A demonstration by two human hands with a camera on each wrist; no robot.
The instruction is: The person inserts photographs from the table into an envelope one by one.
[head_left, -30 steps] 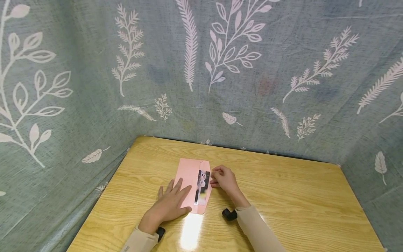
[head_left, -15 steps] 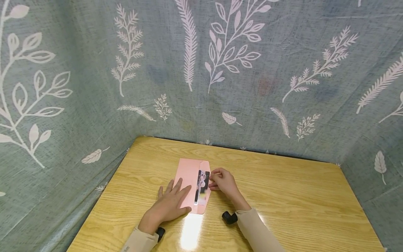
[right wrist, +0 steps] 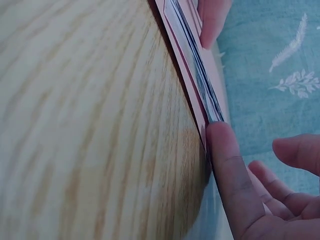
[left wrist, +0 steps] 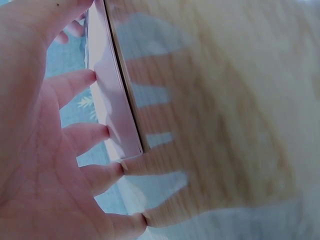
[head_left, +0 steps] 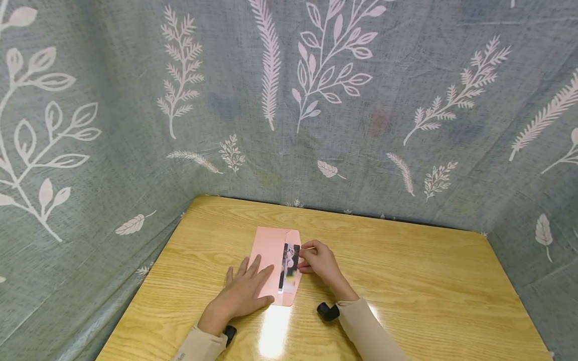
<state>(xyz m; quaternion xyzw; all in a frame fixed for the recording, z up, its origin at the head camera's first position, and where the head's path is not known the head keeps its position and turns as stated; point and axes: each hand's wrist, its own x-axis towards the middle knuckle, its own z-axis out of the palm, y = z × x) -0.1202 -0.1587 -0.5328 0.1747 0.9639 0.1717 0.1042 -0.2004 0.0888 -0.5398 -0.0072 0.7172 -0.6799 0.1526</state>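
A pink envelope [head_left: 270, 240] lies on the table, its flap opened out to the right. Printed photo cards [head_left: 290, 265] sit partly in its mouth; in the right wrist view several thin edges of the stack [right wrist: 202, 70] show. My left hand [head_left: 241, 293] rests with spread fingers on the envelope's left part; the left wrist view shows fingertips along the envelope edge [left wrist: 115, 95]. At the right side of the cards is my right hand [head_left: 319, 260]. One straight finger [right wrist: 225, 142] touches the cards' edge, while its other fingers stay apart from them, loosely bent.
The wooden table [head_left: 406, 281] extends to the right of the hands. A grey-green cloth with white leaf prints [head_left: 289, 150] hangs behind it and along its sides. Black wrist cameras [head_left: 328, 312] sit at both sleeves. Glare shows on the tabletop near the envelope.
My right hand has moved slightly left, and the photo cards have slid a little to the left over the flap with it. My left hand and the envelope have stayed in place.
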